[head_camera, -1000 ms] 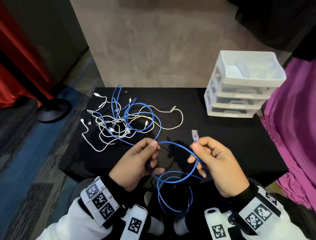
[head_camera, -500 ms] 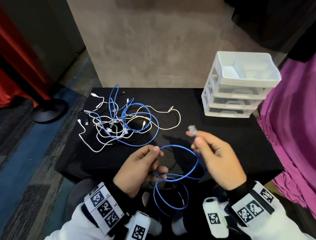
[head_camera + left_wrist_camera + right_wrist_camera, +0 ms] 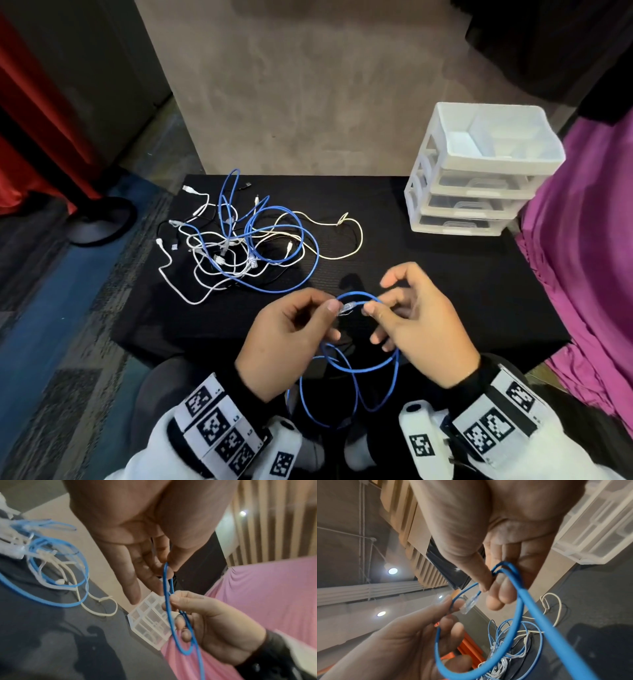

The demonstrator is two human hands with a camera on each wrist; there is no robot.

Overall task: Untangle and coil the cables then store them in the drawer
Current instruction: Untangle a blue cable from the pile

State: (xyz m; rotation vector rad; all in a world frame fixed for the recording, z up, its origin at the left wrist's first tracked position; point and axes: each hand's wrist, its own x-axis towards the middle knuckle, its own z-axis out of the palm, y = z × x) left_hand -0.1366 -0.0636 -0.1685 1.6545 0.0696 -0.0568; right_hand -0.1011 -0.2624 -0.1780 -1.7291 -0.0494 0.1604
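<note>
A blue network cable (image 3: 363, 369) hangs in loose loops between my hands, above the black table's near edge. My left hand (image 3: 329, 318) pinches the loops between thumb and fingers. My right hand (image 3: 371, 310) pinches the same cable just behind its clear plug (image 3: 346, 307), which points at my left thumb. The right wrist view shows the plug (image 3: 469, 604) beside the left fingertips (image 3: 453, 601). A tangle of blue, white and black cables (image 3: 239, 240) lies on the table to the far left. The white drawer unit (image 3: 479, 171) stands at the back right, drawers closed.
The black table (image 3: 428, 291) is small, and its near edge lies under my wrists. A purple cloth (image 3: 582, 257) hangs close on the right. A red curtain and a round stand base (image 3: 99, 219) are on the floor to the left.
My right hand has brought the plug end down and to the left, up to the left hand's fingertips. The loop between the hands has grown smaller.
</note>
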